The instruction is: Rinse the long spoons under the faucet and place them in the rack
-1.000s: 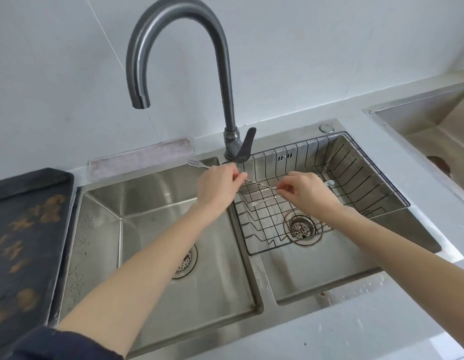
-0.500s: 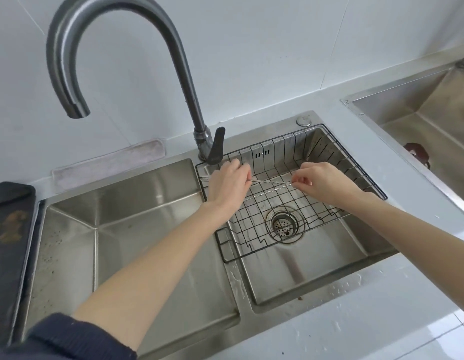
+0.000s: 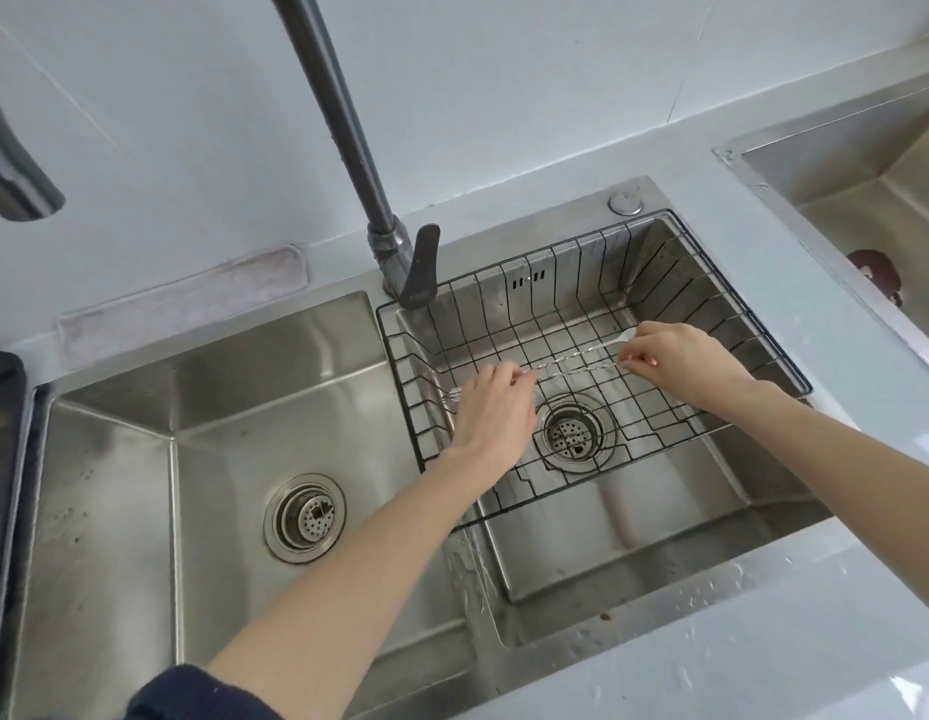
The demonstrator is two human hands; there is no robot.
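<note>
A double steel sink fills the frame, seen from above. A black wire rack [image 3: 675, 283] sits in the right basin, in the centre right of the frame. Both hands are now low inside the rack; a second ago they were higher, over the divider between the basins, with the utensils raised near the base of the faucet [image 3: 348, 127]. No water is seen running from the spout. This suggests rinsing is over and the placing step is under way.

The long spoons [image 3: 576, 362], thin silvery utensils with twisted handles, stretch across the middle of the rack between the two hands, just above or on its wire floor; which, I cannot tell. One small bowl tip shows beside the right hand, and a forked tip pokes out to the left of the left hand.

The left hand [image 3: 491, 413] is palm down, its fingers [image 3: 504, 379] pinched together on the left ends of the handles. The right hand [image 3: 680, 358] has its fingers [image 3: 633, 362] closed on the right ends. Neither hand has let go yet.

The pale bench [image 3: 763, 683] along the lower right carries water droplets.
</note>
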